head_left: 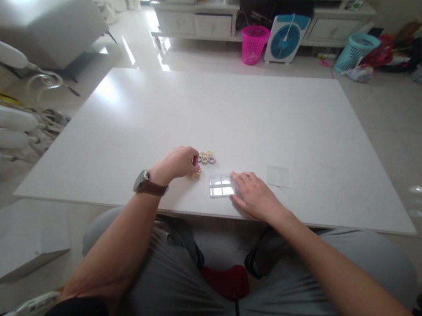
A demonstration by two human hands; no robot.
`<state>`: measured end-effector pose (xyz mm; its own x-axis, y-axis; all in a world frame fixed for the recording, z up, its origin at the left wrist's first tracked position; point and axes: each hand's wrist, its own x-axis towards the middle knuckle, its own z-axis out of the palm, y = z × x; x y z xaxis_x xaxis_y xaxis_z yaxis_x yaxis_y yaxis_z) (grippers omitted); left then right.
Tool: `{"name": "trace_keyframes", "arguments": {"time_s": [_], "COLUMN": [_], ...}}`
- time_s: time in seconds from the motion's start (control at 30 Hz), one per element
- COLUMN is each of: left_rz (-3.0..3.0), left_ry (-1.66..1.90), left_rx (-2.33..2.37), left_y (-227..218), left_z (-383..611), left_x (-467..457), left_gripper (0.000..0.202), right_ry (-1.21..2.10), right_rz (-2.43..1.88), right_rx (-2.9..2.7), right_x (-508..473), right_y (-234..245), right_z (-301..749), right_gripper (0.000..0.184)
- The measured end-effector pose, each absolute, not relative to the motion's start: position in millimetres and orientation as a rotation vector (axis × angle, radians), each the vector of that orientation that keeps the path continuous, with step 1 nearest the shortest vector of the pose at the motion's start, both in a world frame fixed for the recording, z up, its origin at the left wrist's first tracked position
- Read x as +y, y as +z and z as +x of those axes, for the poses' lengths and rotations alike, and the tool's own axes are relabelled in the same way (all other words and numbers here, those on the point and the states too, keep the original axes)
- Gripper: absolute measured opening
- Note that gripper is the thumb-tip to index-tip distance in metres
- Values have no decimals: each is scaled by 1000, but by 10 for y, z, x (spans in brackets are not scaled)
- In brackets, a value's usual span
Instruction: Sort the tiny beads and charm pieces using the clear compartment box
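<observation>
Clear box (pixel 221 186) | right hand (pixel 253 194) grips its edge | left hand (pixel 179 164) at small rings (pixel 205 159), grasp unclear

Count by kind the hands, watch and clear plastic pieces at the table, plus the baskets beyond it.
Hands: 2 (left hand, right hand)
Watch: 1
Clear box: 1
Flat clear piece: 1
Baskets: 2 (pink basket, light-blue basket)
Total: 7

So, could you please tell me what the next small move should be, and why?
Probably bring one of the small loops to the clear divided box: the left hand is right at them, while the right hand touches the box's edge.
</observation>
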<state>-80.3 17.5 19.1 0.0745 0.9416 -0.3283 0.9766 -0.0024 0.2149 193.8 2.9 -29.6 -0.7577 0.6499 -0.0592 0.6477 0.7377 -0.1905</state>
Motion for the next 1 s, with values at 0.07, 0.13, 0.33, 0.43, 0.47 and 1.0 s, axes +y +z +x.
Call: {"name": "trace_keyframes", "arguments": {"time_s": [0.07, 0.13, 0.33, 0.43, 0.47, 1.0], "left_rz": [2001, 1974, 2181, 2256, 2258, 2214], "left_ry": [-30, 13, -186, -200, -188, -62], "left_rx": [1827, 1717, 1614, 1660, 1659, 1693], "left_y": [223, 213, 40, 5, 7, 9], "left_z": [-737, -637, -344, -289, -282, -65], "left_x": [139, 77, -99, -105, -99, -132], "left_gripper": [14, 36, 68, 56, 55, 37], "right_ry": [319, 329, 358, 376, 382, 250], "right_rz": [-1095, -1104, -1116, -1090, -1067, -1459], "right_rx": [-2917, -2911, -2882, -2878, -2876, -2907], "right_x": [32, 33, 24, 98, 148, 547], "right_y": [-284, -272, -279, -278, -267, -158], "right_z": [1939, 1936, 1903, 1963, 2011, 2559], "right_gripper": [61, 61, 60, 63, 66, 49]}}
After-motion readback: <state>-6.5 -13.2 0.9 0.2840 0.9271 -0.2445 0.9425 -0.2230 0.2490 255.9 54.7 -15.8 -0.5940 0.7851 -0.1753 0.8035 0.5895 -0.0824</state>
